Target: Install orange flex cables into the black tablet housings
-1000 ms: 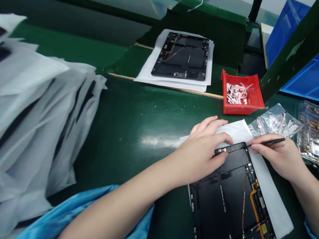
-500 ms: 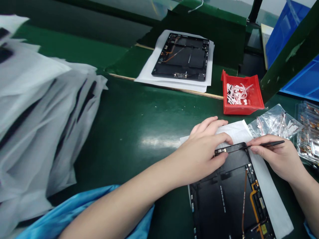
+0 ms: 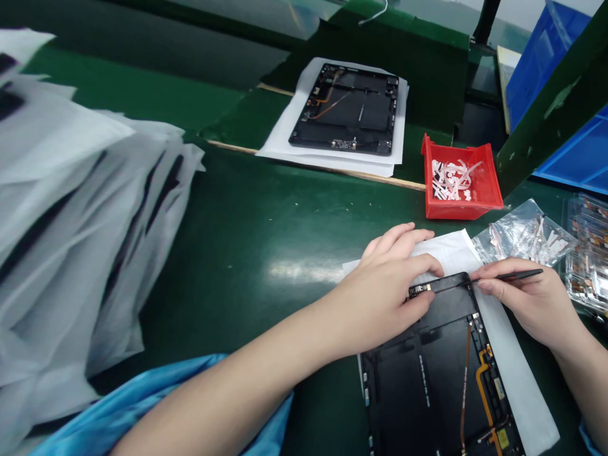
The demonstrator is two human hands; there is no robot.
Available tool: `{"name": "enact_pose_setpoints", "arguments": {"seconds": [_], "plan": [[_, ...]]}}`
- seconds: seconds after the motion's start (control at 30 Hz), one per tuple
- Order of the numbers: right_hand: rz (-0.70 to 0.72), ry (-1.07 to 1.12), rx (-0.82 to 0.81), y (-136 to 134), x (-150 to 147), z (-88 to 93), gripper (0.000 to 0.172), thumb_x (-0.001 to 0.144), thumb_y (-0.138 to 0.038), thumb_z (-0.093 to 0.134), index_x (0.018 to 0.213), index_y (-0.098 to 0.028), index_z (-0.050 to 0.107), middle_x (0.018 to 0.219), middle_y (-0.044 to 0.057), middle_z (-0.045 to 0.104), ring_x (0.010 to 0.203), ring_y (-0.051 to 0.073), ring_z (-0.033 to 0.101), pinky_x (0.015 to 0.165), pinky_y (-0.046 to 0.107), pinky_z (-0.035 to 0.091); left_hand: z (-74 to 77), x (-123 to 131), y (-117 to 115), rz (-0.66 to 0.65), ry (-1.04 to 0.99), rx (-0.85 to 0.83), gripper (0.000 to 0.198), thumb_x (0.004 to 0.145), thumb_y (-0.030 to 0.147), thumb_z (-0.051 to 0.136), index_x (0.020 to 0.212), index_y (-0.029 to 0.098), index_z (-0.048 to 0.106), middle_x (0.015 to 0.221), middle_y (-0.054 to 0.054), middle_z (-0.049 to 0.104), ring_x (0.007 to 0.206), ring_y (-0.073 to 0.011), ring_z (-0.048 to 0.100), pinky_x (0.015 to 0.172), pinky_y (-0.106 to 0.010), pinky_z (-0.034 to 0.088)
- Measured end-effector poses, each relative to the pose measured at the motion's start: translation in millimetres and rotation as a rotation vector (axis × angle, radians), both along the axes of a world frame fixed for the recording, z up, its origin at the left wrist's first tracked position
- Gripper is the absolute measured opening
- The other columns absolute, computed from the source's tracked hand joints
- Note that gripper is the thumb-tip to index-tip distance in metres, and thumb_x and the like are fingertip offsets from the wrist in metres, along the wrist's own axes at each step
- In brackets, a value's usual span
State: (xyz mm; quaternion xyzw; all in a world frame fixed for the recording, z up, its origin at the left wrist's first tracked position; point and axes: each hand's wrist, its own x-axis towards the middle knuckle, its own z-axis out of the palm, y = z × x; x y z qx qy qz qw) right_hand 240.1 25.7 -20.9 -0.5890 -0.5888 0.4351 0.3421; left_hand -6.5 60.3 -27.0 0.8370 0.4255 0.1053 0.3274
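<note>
A black tablet back housing (image 3: 403, 386) with thin flex cables lies at an angle on white sheets at lower right. My left hand (image 3: 392, 288) grips the upper end of the housing, thumb inside and index finger at the rim. A small circuit board (image 3: 418, 289) shows between that thumb and index finger. In my right hand (image 3: 527, 297), fingers closed, are slim black tweezers (image 3: 520, 274). The tool's thin tip points left across the housing's upper corner, toward the small board. Whether the tip touches the board I cannot tell.
Another open tablet housing (image 3: 351, 111) rests on white sheets behind. A red bin (image 3: 463, 206) holds small white strips. A clear bag (image 3: 527, 231) and plastic trays (image 3: 589, 247) lie to the right. White sheets (image 3: 57, 253) are piled at left; a green post (image 3: 553, 101) slants at right.
</note>
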Motion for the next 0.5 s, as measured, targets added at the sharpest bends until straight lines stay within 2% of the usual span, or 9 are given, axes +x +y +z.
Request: {"name": "enact_pose_setpoints", "arguments": {"seconds": [0.5], "plan": [[0.005, -0.021, 0.012, 0.3, 2.2, -0.4, 0.006, 0.080, -0.031, 0.078, 0.084, -0.027, 0.080, 0.089, 0.003, 0.081, 0.085, 0.022, 0.076, 0.076, 0.034, 0.064, -1.2, 0.2, -0.5, 0.005, -0.012, 0.011, 0.024, 0.086, 0.022, 0.059, 0.109, 0.028, 0.068, 0.155, -0.006, 0.042, 0.151, -0.0386, 0.021, 0.117, -0.064, 0.028]]}}
